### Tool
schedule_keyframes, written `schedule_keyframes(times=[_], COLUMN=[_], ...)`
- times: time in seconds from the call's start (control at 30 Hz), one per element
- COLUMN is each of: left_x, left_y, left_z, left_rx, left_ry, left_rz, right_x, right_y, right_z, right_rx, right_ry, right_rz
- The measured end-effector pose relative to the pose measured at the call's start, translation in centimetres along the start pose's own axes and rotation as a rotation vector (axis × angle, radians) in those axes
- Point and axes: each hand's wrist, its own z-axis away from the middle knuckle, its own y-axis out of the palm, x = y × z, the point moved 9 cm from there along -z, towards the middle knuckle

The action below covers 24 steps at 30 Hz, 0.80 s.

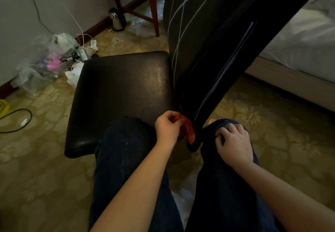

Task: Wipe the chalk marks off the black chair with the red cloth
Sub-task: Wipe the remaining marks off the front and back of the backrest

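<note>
You're pinching the red cloth [188,131] in your left hand [167,128], fingers & thumb curling round a bunched part of it. It's sitting low on the black chair [126,79], right where the backrest [208,50] is meeting the seat [108,108]. Your right hand [233,143] is resting on your right knee [224,123] w/ fingers bending over the dark fabric. I can't tell if it's gripping the fabric or just lying there.

The chalk marks [183,8] are showing as thin pale lines crossing the front of the backrest, mostly well above the cloth. At least 1 more line is running down the side edge [226,68].

Handling, as a judgement:
- The cloth is looking thin, soft & light, w/ a loose tail hanging below your hand. Bunched like this it's prob giving little contact. Spreading it flat under 3 or 4 fingers should be giving you a wider wiping face.
- The chair covering is looking smooth, slightly glossy & padded, so the cloth is likely sliding easily & the chalk may be smearing rather than lifting.
- The backrest is tall, so pushing high on it could be rocking the chair. Your right hand is looking free for bracing its edge.
</note>
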Motion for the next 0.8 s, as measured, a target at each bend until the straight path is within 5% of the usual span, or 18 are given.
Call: schedule_keyframes(times=[0.2,0.8], left_x=[-4.8,2.4], left_y=[-3.9,3.3], left_z=[1.6,-1.5], left_rx=[-0.122,0.134], left_ry=[0.245,-0.102], left_rz=[0.276,-0.045], right_x=[0.3,-0.8], right_y=[0.2,-0.1], right_z=[-0.3,0.3], right_rx=[0.005,-0.016], right_ry=[-0.014,0.021], right_rz=[-0.003,0.013])
